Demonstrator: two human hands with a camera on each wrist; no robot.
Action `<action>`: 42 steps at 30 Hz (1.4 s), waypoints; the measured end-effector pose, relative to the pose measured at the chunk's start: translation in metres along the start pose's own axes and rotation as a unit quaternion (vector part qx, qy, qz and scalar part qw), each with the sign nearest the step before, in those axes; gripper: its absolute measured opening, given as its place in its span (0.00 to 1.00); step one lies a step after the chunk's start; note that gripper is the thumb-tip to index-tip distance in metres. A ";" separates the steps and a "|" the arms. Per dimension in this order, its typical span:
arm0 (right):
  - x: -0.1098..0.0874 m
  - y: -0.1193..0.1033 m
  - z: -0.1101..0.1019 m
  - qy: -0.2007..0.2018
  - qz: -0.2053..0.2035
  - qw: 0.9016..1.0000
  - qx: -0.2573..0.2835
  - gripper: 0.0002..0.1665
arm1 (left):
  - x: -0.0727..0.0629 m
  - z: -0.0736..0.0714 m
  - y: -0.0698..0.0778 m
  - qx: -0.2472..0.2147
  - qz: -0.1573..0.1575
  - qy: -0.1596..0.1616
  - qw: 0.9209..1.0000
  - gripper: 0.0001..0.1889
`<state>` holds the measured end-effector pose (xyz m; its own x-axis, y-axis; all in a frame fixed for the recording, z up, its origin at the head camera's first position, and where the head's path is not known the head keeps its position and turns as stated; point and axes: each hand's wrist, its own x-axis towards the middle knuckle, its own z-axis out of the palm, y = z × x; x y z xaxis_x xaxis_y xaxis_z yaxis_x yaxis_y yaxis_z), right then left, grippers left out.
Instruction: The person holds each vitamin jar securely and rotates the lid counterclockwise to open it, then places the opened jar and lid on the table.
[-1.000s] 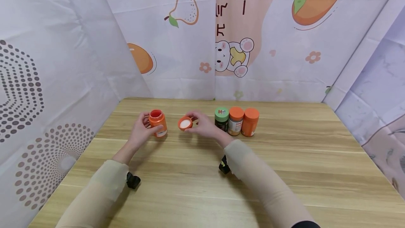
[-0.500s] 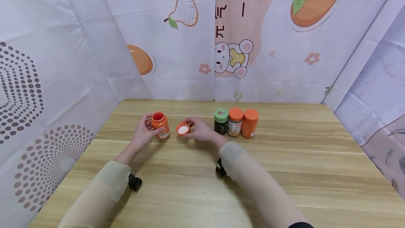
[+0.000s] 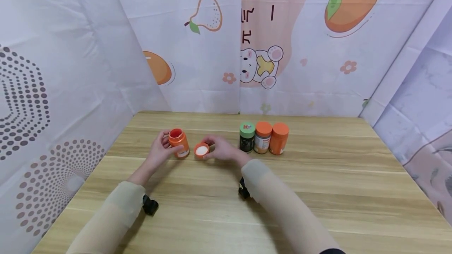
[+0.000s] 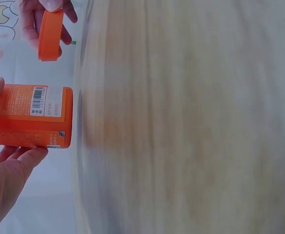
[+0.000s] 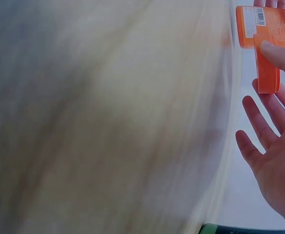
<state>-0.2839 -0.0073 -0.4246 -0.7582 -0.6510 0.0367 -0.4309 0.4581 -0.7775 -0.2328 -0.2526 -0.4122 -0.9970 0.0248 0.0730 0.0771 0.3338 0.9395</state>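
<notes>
The left hand (image 3: 159, 154) is curled around an uncovered orange jar (image 3: 179, 143). The right hand (image 3: 223, 149) pinches an orange lid (image 3: 202, 151) with the thumb and a finger; its other fingers are spread. In the head view, this lid is at about three o'clock from the jar, near but apart. Farther, between two and three o'clock from the lid, three closed jars (image 3: 262, 144) stand side by side on the wooden table (image 3: 212, 211).

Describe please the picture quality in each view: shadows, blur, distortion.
Head: fairly even light, soft shadows on the table, a pale sheen near the bottom centre; left wrist: the table's grain is soft, its edge slightly bowed, the open orange jar clearer, though its smallest print is unreadable; right wrist: the table is smeary, its edge strongly curved, the loose orange lid crisper.
</notes>
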 end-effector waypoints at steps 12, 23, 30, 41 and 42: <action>0.002 0.005 0.004 -0.017 0.003 1.000 -0.015 0.29 | -0.001 -0.004 0.001 -0.015 -0.031 -0.040 0.999 0.37; 0.005 0.004 0.005 -0.038 0.004 0.999 -0.019 0.30 | 0.001 -0.004 -0.001 -0.020 -0.046 -0.041 0.998 0.37; 0.006 0.001 0.004 -0.039 -0.006 0.998 -0.050 0.30 | 0.000 -0.003 0.001 -0.025 -0.049 -0.035 0.998 0.37; 0.005 -0.003 0.006 -0.039 0.016 0.998 -0.046 0.33 | -0.001 -0.005 -0.004 -0.021 -0.046 -0.034 0.998 0.37; 0.005 -0.003 0.006 -0.039 0.019 0.998 -0.042 0.33 | -0.001 -0.005 -0.004 -0.022 -0.046 -0.033 0.998 0.38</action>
<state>-0.2836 -0.0160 -0.4259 -0.7352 -0.6765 -0.0429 -0.4450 0.5294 -0.7223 -0.2323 -0.2588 -0.4143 -0.9976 0.0596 -0.0345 -0.0153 0.2963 0.9550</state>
